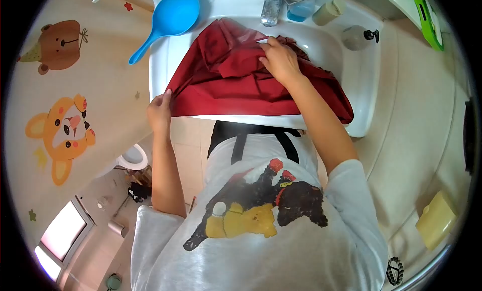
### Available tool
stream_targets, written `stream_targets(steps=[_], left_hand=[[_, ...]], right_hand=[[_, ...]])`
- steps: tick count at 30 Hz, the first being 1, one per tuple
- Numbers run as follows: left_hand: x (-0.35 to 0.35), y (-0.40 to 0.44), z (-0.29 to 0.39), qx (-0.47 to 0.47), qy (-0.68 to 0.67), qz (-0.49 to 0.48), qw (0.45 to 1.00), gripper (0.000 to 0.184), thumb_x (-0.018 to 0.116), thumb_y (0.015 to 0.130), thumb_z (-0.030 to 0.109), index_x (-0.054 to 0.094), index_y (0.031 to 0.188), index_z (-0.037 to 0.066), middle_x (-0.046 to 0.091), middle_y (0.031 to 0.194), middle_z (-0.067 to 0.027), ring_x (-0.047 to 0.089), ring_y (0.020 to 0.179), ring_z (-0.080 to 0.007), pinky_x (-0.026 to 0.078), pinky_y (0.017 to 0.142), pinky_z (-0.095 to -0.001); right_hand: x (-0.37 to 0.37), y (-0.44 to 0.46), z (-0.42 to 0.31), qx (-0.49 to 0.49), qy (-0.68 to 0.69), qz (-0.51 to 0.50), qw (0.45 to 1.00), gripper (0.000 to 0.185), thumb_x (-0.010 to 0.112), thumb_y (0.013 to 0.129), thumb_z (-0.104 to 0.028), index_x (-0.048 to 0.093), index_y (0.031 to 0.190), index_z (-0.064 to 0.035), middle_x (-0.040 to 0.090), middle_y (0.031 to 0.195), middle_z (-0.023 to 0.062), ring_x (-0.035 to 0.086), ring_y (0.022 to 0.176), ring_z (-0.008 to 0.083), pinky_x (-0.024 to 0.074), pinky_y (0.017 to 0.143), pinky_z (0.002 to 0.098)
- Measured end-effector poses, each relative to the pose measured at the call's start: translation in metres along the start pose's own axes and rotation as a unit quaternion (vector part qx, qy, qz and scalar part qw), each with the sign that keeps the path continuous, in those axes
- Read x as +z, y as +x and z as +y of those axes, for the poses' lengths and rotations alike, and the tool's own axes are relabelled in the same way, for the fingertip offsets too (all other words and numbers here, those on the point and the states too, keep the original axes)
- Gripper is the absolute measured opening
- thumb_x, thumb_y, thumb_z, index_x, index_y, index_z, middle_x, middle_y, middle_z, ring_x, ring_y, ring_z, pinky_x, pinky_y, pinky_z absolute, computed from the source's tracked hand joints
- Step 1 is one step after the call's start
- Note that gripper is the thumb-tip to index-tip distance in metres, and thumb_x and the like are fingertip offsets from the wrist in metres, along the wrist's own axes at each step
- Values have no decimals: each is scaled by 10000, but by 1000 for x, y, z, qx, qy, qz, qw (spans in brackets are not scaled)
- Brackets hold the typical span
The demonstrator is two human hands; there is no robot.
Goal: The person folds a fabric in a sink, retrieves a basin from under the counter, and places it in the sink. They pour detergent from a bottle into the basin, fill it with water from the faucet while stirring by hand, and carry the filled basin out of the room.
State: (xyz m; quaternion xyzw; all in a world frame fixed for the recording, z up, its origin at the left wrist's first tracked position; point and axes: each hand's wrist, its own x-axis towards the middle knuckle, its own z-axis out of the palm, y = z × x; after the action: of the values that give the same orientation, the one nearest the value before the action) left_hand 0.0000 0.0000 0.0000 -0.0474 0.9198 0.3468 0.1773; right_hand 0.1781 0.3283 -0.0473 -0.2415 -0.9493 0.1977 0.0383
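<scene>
A dark red piece of cloth (241, 90), perhaps a garment, lies bunched and folded across the white sink (364, 90), its near side draped along the front rim. At the cloth's left corner, my left hand (159, 110) pinches the edge between thumb and fingers. My right hand (280, 61) rests over the upper middle of the cloth, fingers closed on a fold by a thin, paler strip. Part of the basin shows to the right of the cloth; the rest is covered.
A blue ladle (175, 14) lies on the sink's back left corner. Along the back rim stand a blue soap bottle (301, 10), a beige cup (327, 13) and a clear pump bottle (355, 37). A yellow container (437, 220) is at the right; a toilet (134, 156) is lower left.
</scene>
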Motion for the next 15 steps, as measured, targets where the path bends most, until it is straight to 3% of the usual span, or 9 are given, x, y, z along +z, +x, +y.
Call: stream_targets(steps=[2,6,8,9,10,11,15], left_hand=[[-4,0,-4,-6,-47,-11,999,245,749,868,212,729,977,-6,719,938,-61,632,883,-127,473,807,-255],[-27,17,-22,-10,-272,15,962,142,755,866,162,718,883,26,694,872,-27,606,815,-107,463,787,-233],[-42,25,-30,-7,-297,32,954,129,746,877,155,698,847,39,682,858,-22,605,806,-109,474,799,-240],[-48,28,-33,-1,-312,40,949,134,742,880,160,693,838,43,681,865,-24,609,815,-111,482,800,-247],[-53,29,-35,-8,-321,47,946,157,726,899,190,678,858,46,675,867,-29,614,816,-122,513,771,-279],[-56,27,-33,-14,-317,61,947,158,718,906,196,671,877,48,674,880,-31,616,818,-125,521,757,-286],[-69,29,-38,-25,-301,77,950,166,692,926,212,642,961,57,668,946,-33,631,844,-140,550,733,-315]], right_hand=[[11,8,2,31,-17,-27,999,207,666,833,-197,714,1023,-130,643,1065,77,647,959,307,533,812,443],[-49,-11,20,163,80,149,972,194,646,845,-202,732,980,-92,691,982,120,665,905,322,523,798,425],[-88,-35,56,222,133,234,937,239,693,800,-203,736,974,-45,715,936,175,687,868,317,534,787,391],[-117,-48,68,308,178,238,904,233,698,808,-179,740,976,-24,728,898,151,691,830,247,528,764,343],[-141,-68,87,261,169,289,906,257,695,824,-174,732,1012,-3,729,860,118,661,819,169,513,757,298],[-166,-84,95,292,149,307,893,243,698,825,-150,729,1006,9,718,843,82,634,809,136,501,764,282],[-212,-143,122,368,191,384,825,232,690,838,-132,728,991,38,709,860,74,619,805,145,493,788,281]])
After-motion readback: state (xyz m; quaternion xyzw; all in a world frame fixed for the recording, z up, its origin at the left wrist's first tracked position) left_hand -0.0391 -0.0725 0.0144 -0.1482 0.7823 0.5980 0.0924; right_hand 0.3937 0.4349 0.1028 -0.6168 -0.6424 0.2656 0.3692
